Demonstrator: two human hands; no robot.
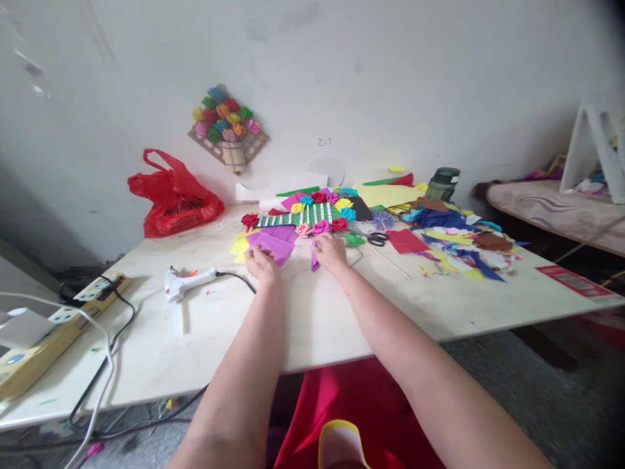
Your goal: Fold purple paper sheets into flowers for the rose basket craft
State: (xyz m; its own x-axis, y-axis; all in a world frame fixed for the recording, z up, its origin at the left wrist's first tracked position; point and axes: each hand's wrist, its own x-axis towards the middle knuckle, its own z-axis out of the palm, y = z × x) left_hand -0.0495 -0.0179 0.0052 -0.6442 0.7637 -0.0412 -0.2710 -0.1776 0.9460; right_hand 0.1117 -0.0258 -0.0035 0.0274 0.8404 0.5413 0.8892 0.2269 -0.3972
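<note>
Closest to us, red cloth (375, 404) shows below the edge of a pale, smooth tabletop (322, 319), and a long cream power strip with white sockets (34, 355) lies along its left side. Farther in, we find a white hot-glue gun (190, 282) lying left of the hands. The left hand (263, 264) curls its fingers at flat purple paper sheets (280, 247); at this blur, we cannot tell whether it grips them. The right hand (329, 253) pinches a narrow purple paper piece (314, 262). To its right we see a thin wooden stick (389, 260), black-handled scissors (377, 239) and a red paper square (409, 241). Just beyond the hands lies a green, guitar-shaped panel with white strips (303, 215), edged with multicoloured paper roses (321, 227). Farther back, we see a crumpled red plastic bag (183, 202) on the left and a dark green bottle (443, 185) on the right.
</note>
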